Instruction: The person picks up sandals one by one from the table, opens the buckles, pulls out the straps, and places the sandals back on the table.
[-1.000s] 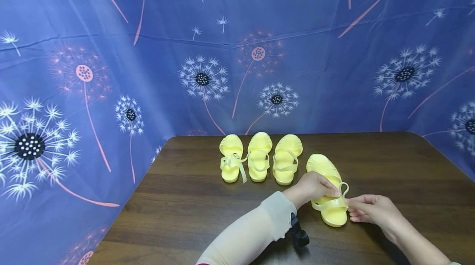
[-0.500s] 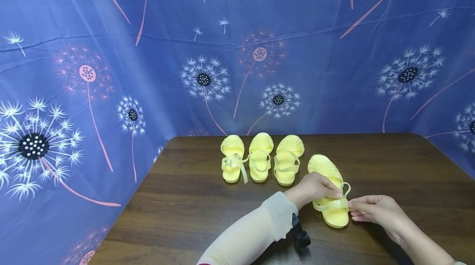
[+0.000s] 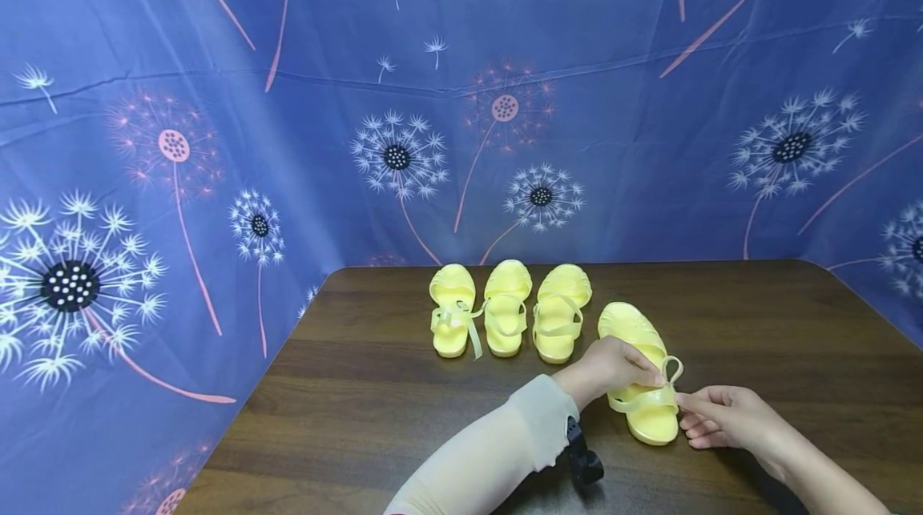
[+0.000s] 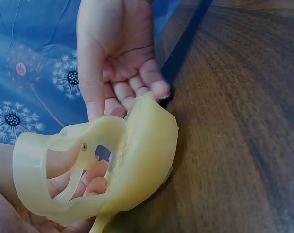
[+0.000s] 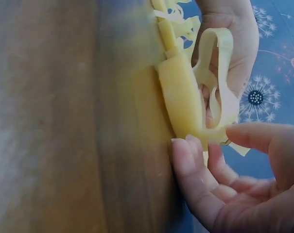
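Note:
Four small yellow jelly sandals lie on a dark wooden table [image 3: 375, 419]. Three stand in a row at the back: one with a loose strap [image 3: 451, 313], a middle one [image 3: 506, 308] and a right one [image 3: 559, 311]. The fourth sandal [image 3: 634, 332] lies nearer, between my hands. My left hand [image 3: 652, 377] grips its ankle strap from the left. My right hand [image 3: 683, 400] pinches the strap end at the sandal's right side. In the left wrist view the sandal [image 4: 142, 155] is tipped on its edge. The right wrist view shows my thumb [image 5: 256, 135] and fingers [image 5: 193, 160] on the sandal [image 5: 183, 97].
A blue cloth [image 3: 216, 138] printed with dandelions hangs behind and to both sides of the table. A black wrist mount [image 3: 582, 460] sits under my left forearm. The table's left edge [image 3: 248, 403] runs diagonally beside the cloth.
My right hand has slid slightly lower along the sandal's side. Both hands stay on the same sandal, and the three back sandals have not moved.

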`<state>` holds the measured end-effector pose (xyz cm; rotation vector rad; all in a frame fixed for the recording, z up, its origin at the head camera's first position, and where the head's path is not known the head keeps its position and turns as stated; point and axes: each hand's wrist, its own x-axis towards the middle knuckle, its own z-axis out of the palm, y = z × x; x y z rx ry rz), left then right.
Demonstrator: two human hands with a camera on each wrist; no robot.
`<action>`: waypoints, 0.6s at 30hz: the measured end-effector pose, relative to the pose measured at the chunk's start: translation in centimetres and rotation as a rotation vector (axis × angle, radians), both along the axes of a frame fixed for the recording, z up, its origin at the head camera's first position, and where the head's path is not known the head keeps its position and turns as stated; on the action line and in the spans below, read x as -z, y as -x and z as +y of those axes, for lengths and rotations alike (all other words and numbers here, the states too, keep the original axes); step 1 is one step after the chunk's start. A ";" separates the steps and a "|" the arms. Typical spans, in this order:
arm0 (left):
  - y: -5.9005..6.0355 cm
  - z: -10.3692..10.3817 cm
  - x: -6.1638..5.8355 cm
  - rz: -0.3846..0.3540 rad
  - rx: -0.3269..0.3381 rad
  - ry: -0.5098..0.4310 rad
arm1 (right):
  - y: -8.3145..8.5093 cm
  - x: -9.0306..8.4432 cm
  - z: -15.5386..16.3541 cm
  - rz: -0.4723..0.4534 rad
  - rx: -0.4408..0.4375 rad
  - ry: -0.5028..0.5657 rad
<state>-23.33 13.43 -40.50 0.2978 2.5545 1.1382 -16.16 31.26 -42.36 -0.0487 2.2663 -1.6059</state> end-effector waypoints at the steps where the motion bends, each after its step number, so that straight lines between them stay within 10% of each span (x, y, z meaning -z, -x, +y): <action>1: 0.0 0.0 0.0 -0.003 0.001 -0.005 | 0.0 0.1 0.0 -0.001 -0.032 0.004; 18: -0.1 0.1 0.1 -0.023 -0.023 -0.016 | 0.1 0.1 -0.2 0.056 -0.095 -0.004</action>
